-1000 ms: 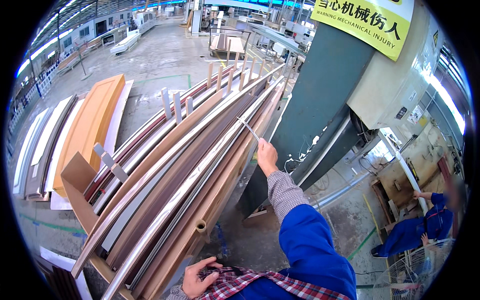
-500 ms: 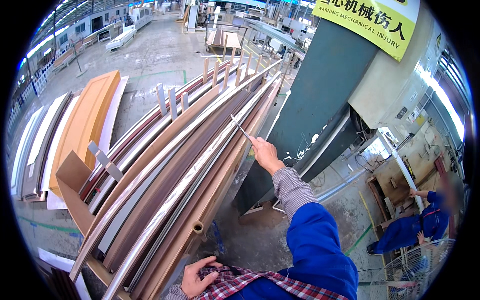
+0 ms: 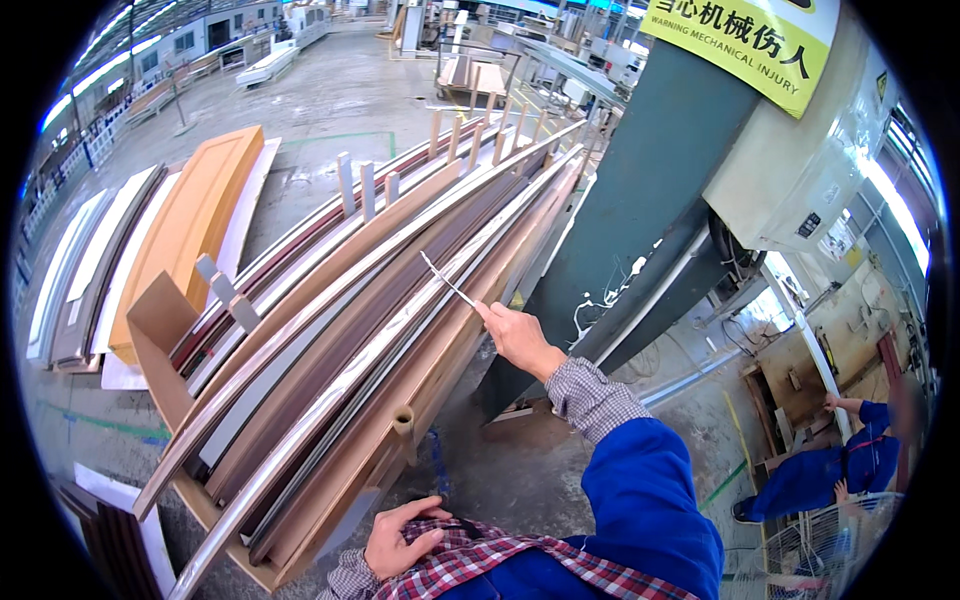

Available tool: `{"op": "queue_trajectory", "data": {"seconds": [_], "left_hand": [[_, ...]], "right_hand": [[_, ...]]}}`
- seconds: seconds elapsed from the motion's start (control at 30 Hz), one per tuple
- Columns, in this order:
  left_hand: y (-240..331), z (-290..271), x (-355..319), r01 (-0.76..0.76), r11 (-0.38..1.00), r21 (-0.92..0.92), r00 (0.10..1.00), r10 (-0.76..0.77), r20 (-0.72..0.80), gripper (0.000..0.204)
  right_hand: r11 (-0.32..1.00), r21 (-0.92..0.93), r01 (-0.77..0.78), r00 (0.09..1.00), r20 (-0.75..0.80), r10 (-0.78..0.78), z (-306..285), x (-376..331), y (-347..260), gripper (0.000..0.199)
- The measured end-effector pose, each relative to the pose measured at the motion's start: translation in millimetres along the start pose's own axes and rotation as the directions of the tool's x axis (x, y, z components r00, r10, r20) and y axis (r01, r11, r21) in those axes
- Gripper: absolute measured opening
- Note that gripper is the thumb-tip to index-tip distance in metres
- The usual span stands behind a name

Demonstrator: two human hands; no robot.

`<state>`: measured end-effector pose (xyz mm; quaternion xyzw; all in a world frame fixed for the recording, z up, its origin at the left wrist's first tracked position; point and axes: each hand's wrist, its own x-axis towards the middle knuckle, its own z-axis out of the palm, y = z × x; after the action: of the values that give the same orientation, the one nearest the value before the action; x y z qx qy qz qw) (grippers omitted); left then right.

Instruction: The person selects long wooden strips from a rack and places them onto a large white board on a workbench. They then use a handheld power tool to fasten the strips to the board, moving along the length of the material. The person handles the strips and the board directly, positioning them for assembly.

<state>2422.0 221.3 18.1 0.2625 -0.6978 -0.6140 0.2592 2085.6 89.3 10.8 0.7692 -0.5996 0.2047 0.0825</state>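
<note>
My right hand [image 3: 520,338] is closed around a thin, silvery, stick-like tool [image 3: 447,279]. Its pale tip points forward and left, over the glossy film-covered strip [image 3: 385,335]; whether it touches the strip I cannot tell. Long brown, white and grey strips [image 3: 300,400] lie side by side in a long wooden tray [image 3: 268,575] beneath that hand. Low in the picture, my left hand [image 3: 400,538] lies against the red plaid cloth [image 3: 470,555] at my waist, fingers apart and holding nothing.
A dark green post [image 3: 630,180] and a pale machine box [image 3: 800,170] stand close on the right. A cardboard tube [image 3: 403,420] sticks up beside the tray. Orange panels [image 3: 200,220] lie at left. Another person in blue [image 3: 835,460] works beside a fan [image 3: 825,550].
My right hand has drawn the tool nearer and slightly left along the strips. The whole view has shifted a little; my left hand stays at my waist.
</note>
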Motion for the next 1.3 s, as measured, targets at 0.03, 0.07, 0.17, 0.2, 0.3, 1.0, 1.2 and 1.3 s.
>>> {"op": "queue_trajectory", "data": {"seconds": [0.03,0.07,0.17,0.2,0.3,1.0,1.2,1.3], "left_hand": [[0.3,1.5,-3.6,-0.010,1.000,0.013,1.000,0.010,-0.003,0.043],[2.7,4.3,-4.9,-0.019,1.000,0.015,1.000,0.019,0.005,0.043],[6.3,12.0,-16.1,-0.010,1.000,0.012,1.000,0.009,0.017,0.044],[4.4,15.2,-22.1,-0.011,1.000,0.000,1.000,0.011,0.012,0.045],[14.2,26.9,-42.7,0.052,0.999,-0.009,0.999,-0.052,-0.016,0.044],[8.1,-15.8,-198.7,0.000,0.999,0.047,0.998,0.003,-0.071,0.045],[1.7,-79.3,-266.9,0.019,0.999,0.045,0.997,-0.015,-0.069,0.043],[-9.2,-105.9,-298.1,0.075,0.993,0.095,0.996,-0.070,-0.057,0.046]], "right_hand": [[1.000,0.010,-0.005,1.000,0.000,0.005,1.1,-3.7,-7.8,0.035],[1.000,0.020,-0.009,1.000,0.001,0.009,-1.6,-9.0,-14.1,0.035],[0.996,0.086,0.007,1.000,-0.002,-0.007,-2.8,-23.1,-38.9,0.035],[0.994,0.107,0.021,1.000,-0.003,-0.021,-5.9,-27.5,-47.4,0.035],[0.979,0.183,0.089,0.996,-0.040,-0.083,-4.6,-40.1,-68.3,0.036],[0.562,0.813,-0.156,0.962,-0.005,0.274,-49.7,-45.7,-150.7,0.029],[0.713,0.661,-0.233,0.899,-0.132,0.417,-34.1,-82.9,-242.0,0.027],[0.736,0.556,-0.386,0.766,-0.251,0.592,-0.7,-89.2,-275.5,0.025]]}}
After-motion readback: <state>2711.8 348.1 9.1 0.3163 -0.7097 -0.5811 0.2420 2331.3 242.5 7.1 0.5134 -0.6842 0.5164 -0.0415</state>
